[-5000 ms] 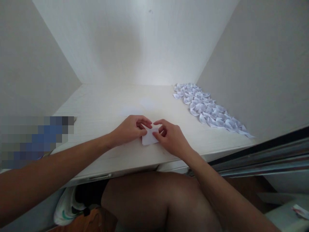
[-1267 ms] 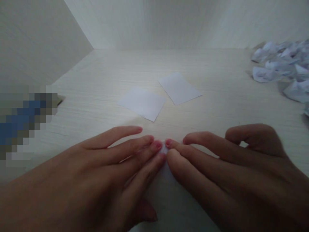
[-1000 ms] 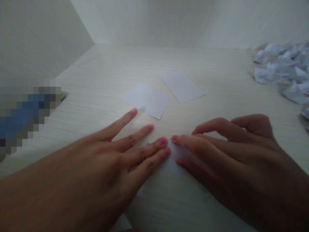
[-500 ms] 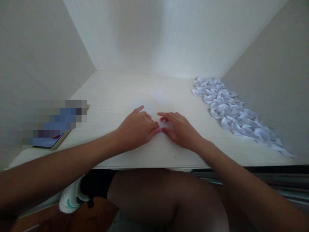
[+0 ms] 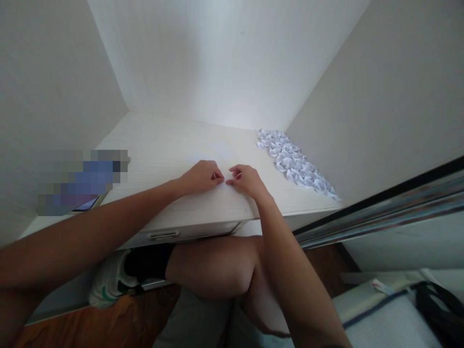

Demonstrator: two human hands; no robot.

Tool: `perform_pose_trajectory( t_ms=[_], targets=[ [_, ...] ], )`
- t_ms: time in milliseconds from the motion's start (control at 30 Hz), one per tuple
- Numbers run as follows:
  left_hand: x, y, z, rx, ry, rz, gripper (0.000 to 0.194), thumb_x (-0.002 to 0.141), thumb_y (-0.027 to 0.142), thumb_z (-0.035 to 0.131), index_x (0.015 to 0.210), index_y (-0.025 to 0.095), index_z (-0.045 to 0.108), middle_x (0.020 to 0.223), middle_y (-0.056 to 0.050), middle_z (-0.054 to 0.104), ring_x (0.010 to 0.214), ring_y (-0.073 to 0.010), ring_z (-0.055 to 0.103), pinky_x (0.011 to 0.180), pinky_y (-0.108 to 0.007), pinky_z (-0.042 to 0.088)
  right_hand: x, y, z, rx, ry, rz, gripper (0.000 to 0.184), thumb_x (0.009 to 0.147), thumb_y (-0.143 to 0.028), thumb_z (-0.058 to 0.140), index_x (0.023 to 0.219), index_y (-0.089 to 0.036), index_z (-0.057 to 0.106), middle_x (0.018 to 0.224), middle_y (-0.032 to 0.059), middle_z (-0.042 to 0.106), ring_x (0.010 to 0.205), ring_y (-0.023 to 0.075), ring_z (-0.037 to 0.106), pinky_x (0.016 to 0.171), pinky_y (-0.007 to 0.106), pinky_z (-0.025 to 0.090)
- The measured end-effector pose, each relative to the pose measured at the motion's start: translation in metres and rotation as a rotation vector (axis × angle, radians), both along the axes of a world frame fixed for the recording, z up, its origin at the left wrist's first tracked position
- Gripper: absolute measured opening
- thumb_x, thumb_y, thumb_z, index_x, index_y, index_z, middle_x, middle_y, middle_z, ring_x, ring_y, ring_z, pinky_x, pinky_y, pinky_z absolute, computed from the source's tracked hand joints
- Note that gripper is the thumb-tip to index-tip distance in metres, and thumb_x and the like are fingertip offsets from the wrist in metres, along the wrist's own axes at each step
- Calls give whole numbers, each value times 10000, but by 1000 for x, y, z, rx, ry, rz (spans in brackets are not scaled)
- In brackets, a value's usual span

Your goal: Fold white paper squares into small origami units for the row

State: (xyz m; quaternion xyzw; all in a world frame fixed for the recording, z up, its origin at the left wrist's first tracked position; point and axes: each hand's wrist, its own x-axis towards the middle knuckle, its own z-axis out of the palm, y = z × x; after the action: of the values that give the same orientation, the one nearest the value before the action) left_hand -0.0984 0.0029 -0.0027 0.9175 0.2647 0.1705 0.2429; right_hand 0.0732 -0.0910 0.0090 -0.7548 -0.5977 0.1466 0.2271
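Note:
My left hand (image 5: 203,178) and my right hand (image 5: 247,181) are close together over the white tabletop (image 5: 152,150), their fingers closed in a pinch. Between the fingertips is a small piece of white paper (image 5: 225,184), pale against the table and mostly covered by the fingers. A thin white edge shows inside each hand's grip. Just beyond the hands, faint flat white paper pieces (image 5: 220,150) lie on the table. To the right, many folded white paper pieces (image 5: 295,162) are spread in a long band beside the wall.
A phone (image 5: 89,181), partly blurred out, leans at the left side. Pale panels (image 5: 224,63) enclose the table at the back and sides. A drawer handle (image 5: 163,235) is under the front edge, above my bent leg (image 5: 210,266). At lower right lies a light padded surface (image 5: 395,314) with a black strap.
The view has turned to the right and tilted, showing the drawer and floor. My fingers, more spread before, are now drawn into pinches on the paper.

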Motion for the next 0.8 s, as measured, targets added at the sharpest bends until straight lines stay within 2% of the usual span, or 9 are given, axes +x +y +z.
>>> perform_pose_trajectory(
  t_ms=[100, 167, 267, 333, 467, 567, 667, 800],
  targets=[
    [2, -3, -1, -34, -12, 61, 239, 886, 336, 626, 873, 187, 812, 856, -80, 790, 813, -240, 732, 794, -342, 534, -5, -6, 2, 13, 31, -26, 400, 819, -156, 814, 1210, -138, 729, 1041, 101, 775, 923, 188, 719, 894, 318, 546],
    [3, -6, -2, -96, -32, 100, 246, 863, 309, 662, 1025, 167, 780, 893, -79, 796, 804, -232, 736, 804, -345, 546, -10, -8, 2, 19, 81, -17, 424, 818, -128, 804, 1234, -141, 721, 1039, 95, 779, 909, 176, 722, 886, 309, 550],
    [3, -9, -3, -185, -57, 122, 505, 802, 249, 720, 1291, 135, 660, 990, -88, 792, 789, -210, 733, 805, -344, 560, -15, -9, -3, 42, 143, 4, 439, 818, -103, 796, 1249, -142, 717, 1005, 87, 782, 892, 165, 718, 881, 305, 548],
    [3, -10, -4, -264, -83, 127, 620, 765, 232, 752, 1360, 130, 609, 1005, -93, 776, 762, -197, 722, 765, -333, 565, -14, -9, -8, 69, 172, 26, 450, 814, -106, 801, 1255, -145, 717, 989, 79, 780, 883, 162, 708, 878, 308, 547],
    [3, -11, -7, -439, -244, 147, 635, 742, 210, 760, 1355, 146, 608, 1017, -99, 730, 731, -171, 696, 651, -294, 549, -7, -8, -17, 183, 232, 47, 554, 776, -152, 847, 1307, -157, 688, 1072, 88, 765, 886, 160, 690, 863, 308, 552],
    [5, -12, -7, -490, -363, 187, 539, 758, 221, 738, 1284, 160, 639, 1049, -103, 717, 757, -164, 693, 640, -285, 551, -2, -8, -17, 224, 354, -19, 442, 803, -173, 820, 1232, -146, 717, 962, 63, 762, 829, 155, 693, 809, 291, 558],
    [6, -15, -6, -444, -348, 183, 420, 781, 269, 726, 1179, 158, 653, 983, -82, 734, 738, -164, 695, 658, -291, 560, 4, -9, -16, 223, 435, -47, 213, 832, -206, 784, 1041, -167, 767, 876, 35, 758, 780, 152, 687, 762, 288, 554],
    [5, -17, -4, -141, -160, 95, 258, 847, 302, 677, 1065, 168, 715, 906, -48, 750, 671, -149, 662, 708, -305, 548, 14, -14, -17, 217, 344, -51, 109, 834, -178, 762, 941, -184, 783, 824, 30, 764, 759, 159, 685, 774, 311, 547]
  ],
)
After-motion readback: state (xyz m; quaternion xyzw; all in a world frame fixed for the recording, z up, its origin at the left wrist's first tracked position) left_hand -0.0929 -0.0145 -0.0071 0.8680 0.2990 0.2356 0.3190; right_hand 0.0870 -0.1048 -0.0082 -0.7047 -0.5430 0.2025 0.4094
